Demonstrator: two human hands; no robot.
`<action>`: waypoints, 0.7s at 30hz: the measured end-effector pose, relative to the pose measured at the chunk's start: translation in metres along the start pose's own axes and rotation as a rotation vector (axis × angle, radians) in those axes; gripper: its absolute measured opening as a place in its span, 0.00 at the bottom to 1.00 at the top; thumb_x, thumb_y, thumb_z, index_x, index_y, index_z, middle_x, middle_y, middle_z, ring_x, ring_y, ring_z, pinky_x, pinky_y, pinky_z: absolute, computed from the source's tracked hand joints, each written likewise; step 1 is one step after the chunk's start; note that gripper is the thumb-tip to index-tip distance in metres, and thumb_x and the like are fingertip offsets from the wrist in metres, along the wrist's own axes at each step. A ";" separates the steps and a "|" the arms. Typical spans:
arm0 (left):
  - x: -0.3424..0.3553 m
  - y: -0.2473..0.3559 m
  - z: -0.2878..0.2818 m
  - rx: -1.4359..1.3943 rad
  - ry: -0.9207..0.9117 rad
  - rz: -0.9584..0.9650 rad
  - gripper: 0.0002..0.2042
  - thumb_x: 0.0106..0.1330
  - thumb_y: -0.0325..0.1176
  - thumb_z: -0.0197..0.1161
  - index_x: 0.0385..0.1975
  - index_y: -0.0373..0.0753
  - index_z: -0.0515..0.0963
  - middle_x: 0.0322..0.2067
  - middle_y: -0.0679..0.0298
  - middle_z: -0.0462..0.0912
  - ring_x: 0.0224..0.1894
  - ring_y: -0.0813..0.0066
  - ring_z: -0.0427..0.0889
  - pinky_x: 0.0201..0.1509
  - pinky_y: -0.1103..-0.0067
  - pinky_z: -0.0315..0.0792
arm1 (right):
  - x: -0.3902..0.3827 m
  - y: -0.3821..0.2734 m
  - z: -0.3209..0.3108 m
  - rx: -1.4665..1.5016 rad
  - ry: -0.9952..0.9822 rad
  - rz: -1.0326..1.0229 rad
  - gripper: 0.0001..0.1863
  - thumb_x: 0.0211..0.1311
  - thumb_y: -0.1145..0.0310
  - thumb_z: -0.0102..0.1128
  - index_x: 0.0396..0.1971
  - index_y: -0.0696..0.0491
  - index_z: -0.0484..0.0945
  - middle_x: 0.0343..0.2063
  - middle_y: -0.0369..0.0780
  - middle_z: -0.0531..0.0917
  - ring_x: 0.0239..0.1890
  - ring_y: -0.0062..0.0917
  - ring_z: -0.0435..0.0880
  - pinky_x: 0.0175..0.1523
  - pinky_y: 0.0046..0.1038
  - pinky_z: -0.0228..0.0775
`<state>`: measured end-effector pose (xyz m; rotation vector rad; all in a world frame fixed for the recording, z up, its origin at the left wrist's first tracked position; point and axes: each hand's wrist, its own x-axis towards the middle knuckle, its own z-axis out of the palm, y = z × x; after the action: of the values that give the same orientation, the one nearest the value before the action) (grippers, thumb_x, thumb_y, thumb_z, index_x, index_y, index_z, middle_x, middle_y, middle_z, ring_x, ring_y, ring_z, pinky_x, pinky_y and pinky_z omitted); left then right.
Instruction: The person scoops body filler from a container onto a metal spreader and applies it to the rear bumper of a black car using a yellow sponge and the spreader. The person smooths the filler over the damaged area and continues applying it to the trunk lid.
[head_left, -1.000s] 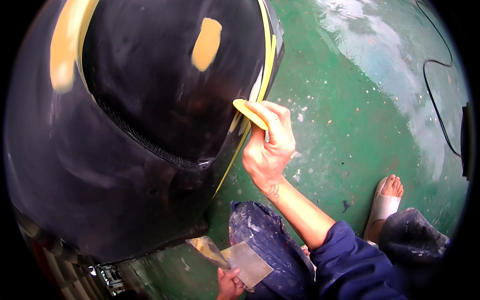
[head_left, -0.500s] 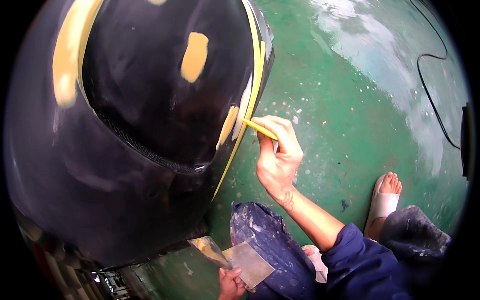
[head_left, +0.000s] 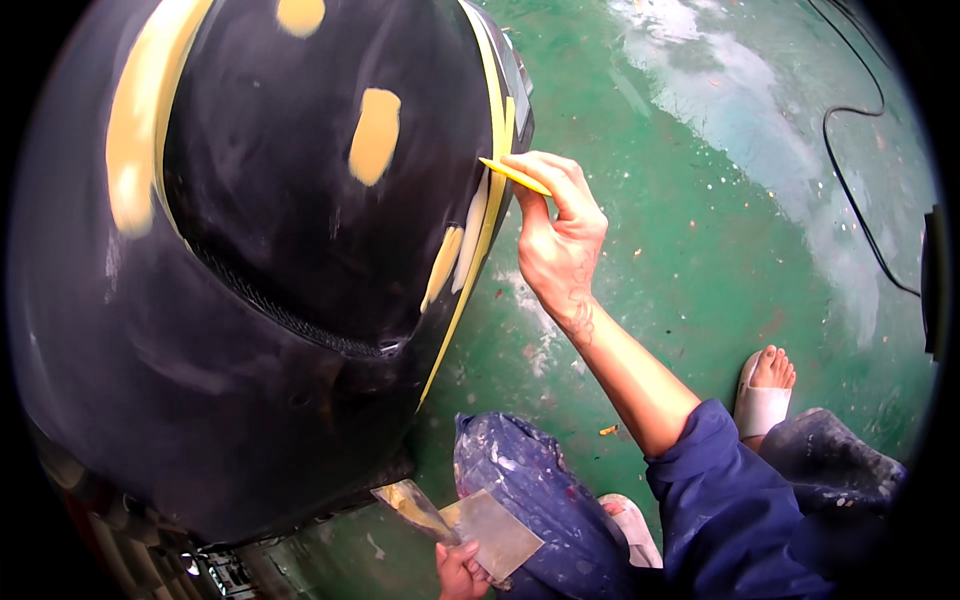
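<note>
In a pinch, my right hand (head_left: 565, 225) holds a thin yellow putty spreader (head_left: 518, 178), seen nearly edge-on. Its tip meets the right edge of a black, curved vehicle body panel (head_left: 280, 230), beside the yellow masking tape (head_left: 497, 90) running along that edge. Just nearer lie a pale streak of filler (head_left: 470, 240) and a tan filler patch (head_left: 443, 266). Low in the picture, my left hand (head_left: 462, 572) grips a square metal putty plate (head_left: 500, 532) together with a second blade (head_left: 412, 505) smeared with tan putty. Part of the left hand is cut off below.
More tan filler patches (head_left: 375, 137) mark the panel, including a long one (head_left: 140, 130) at the left. Below is a green, paint-spotted floor (head_left: 660, 270). My legs (head_left: 530, 500) and sandalled foot (head_left: 765, 395) are close by. A black cable (head_left: 850, 190) curves at the right.
My right hand has moved away from me along the panel edge, carrying the spreader past the pale streak. My left hand keeps its grip on the plate and blade. The view has shifted slightly.
</note>
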<state>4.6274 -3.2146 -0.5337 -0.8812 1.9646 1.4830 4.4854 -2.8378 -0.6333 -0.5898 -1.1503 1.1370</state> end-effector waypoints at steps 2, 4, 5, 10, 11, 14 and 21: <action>0.000 0.000 0.000 -0.010 -0.001 0.009 0.12 0.62 0.30 0.64 0.25 0.49 0.66 0.11 0.74 0.61 0.09 0.77 0.62 0.10 0.76 0.56 | 0.009 0.004 0.004 -0.032 0.009 -0.052 0.15 0.62 0.87 0.60 0.44 0.56 0.86 0.42 0.41 0.85 0.46 0.27 0.84 0.53 0.24 0.74; 0.001 -0.002 -0.003 -0.019 0.004 0.004 0.12 0.61 0.30 0.64 0.24 0.50 0.65 0.11 0.74 0.61 0.09 0.77 0.62 0.10 0.75 0.56 | 0.009 0.007 0.009 -0.086 0.027 -0.102 0.16 0.61 0.88 0.59 0.44 0.56 0.86 0.41 0.42 0.85 0.46 0.30 0.84 0.53 0.26 0.74; 0.001 -0.002 -0.003 -0.018 0.004 0.004 0.12 0.61 0.29 0.64 0.24 0.50 0.65 0.11 0.74 0.61 0.09 0.77 0.62 0.10 0.75 0.57 | 0.006 0.006 0.010 -0.095 0.026 -0.103 0.16 0.60 0.88 0.59 0.44 0.56 0.86 0.41 0.42 0.85 0.46 0.30 0.84 0.53 0.26 0.74; -0.002 -0.002 -0.002 -0.023 0.035 -0.013 0.12 0.62 0.29 0.64 0.24 0.50 0.65 0.11 0.73 0.61 0.08 0.76 0.62 0.10 0.74 0.57 | -0.016 -0.004 0.003 -0.043 -0.054 -0.048 0.16 0.59 0.89 0.59 0.43 0.56 0.86 0.40 0.41 0.85 0.44 0.30 0.85 0.50 0.26 0.76; -0.003 -0.002 -0.001 -0.024 0.042 -0.012 0.13 0.62 0.29 0.64 0.24 0.50 0.65 0.11 0.73 0.61 0.08 0.75 0.62 0.10 0.73 0.57 | -0.016 -0.005 0.002 -0.014 -0.053 -0.023 0.16 0.59 0.89 0.59 0.43 0.56 0.86 0.40 0.41 0.85 0.44 0.29 0.85 0.50 0.26 0.75; -0.005 -0.001 0.001 -0.017 0.023 0.004 0.13 0.62 0.29 0.64 0.24 0.50 0.64 0.11 0.73 0.60 0.08 0.76 0.61 0.10 0.74 0.57 | 0.006 -0.005 0.005 -0.060 0.039 -0.079 0.15 0.60 0.88 0.60 0.43 0.56 0.86 0.41 0.42 0.85 0.44 0.29 0.84 0.50 0.25 0.75; -0.003 -0.001 0.004 -0.011 0.054 -0.011 0.13 0.62 0.29 0.63 0.25 0.50 0.64 0.11 0.73 0.61 0.08 0.77 0.61 0.09 0.75 0.56 | 0.004 0.004 0.012 -0.081 0.020 -0.088 0.16 0.59 0.89 0.57 0.42 0.56 0.85 0.40 0.42 0.85 0.44 0.30 0.84 0.50 0.26 0.75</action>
<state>4.6300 -3.2104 -0.5332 -0.9445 1.9885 1.4801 4.4725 -2.8352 -0.6306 -0.6058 -1.1981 1.0105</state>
